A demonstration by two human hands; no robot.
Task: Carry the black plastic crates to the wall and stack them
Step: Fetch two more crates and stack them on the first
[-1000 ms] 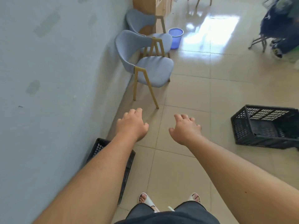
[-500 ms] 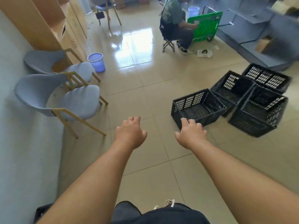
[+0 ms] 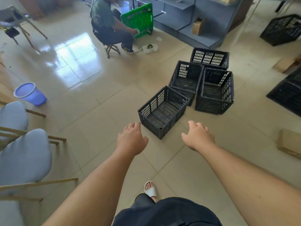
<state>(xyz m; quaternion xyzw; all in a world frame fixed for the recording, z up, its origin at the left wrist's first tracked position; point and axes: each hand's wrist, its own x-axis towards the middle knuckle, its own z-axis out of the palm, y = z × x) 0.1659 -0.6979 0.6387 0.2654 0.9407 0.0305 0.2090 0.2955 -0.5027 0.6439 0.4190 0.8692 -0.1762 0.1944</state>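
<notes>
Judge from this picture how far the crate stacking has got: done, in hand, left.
Done: no wall stack shows here. In hand: the left hand and right hand are empty, stretched toward the nearest crate. Left: that crate and three others behind it sit on the floor, uncarried.

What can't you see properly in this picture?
Head view:
- Black plastic crate at top right: cut off by the right edge.
- Brown cardboard box: cut off by the right edge.
- Grey padded chair: cut off by the left edge.
- Small white tray: contents too small.
</notes>
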